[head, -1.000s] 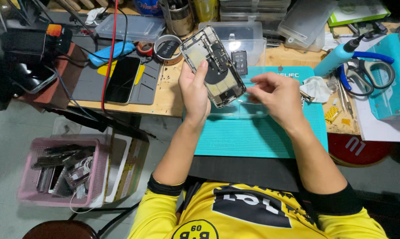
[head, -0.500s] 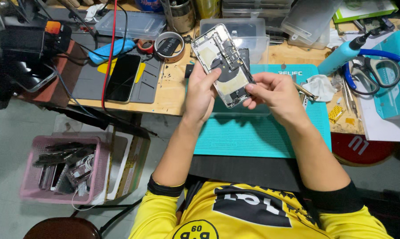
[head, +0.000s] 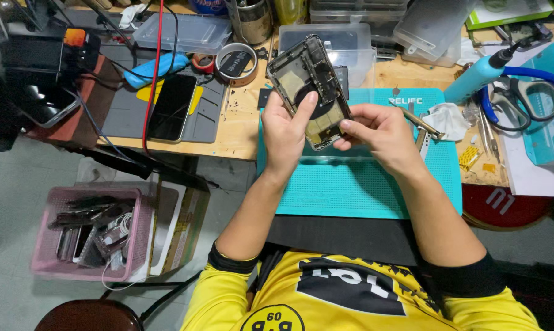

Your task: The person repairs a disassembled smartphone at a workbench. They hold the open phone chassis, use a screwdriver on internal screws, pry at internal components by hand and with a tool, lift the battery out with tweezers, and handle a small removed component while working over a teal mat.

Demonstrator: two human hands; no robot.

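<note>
An opened phone housing (head: 311, 89), its back off and its inner parts bare, is held tilted above the far edge of the teal work mat (head: 350, 184). The left hand (head: 284, 132) grips its lower left side, fingers curled behind and the thumb laid across the inner face. The right hand (head: 381, 132) meets the lower corner at about five o'clock on the housing, thumb and forefinger pinching that corner; whether they hold a small part there cannot be told.

The housing looks light and stiff, yet fragile inside: exposed boards and thin cables would probably suffer under pressure, so the metal rim seems the safe place to grip.

At nine o'clock from the housing a dark smartphone (head: 171, 107) lies on a grey pad (head: 206, 119) on the worktop (head: 240, 132). Toward three o'clock lie tweezers (head: 419, 122), a crumpled wipe (head: 445, 119) and blue-handled scissors (head: 522, 98). At eleven o'clock sits a tape roll (head: 235, 62). Down at eight o'clock, a pink basket (head: 44, 245) holds scrap parts.
</note>
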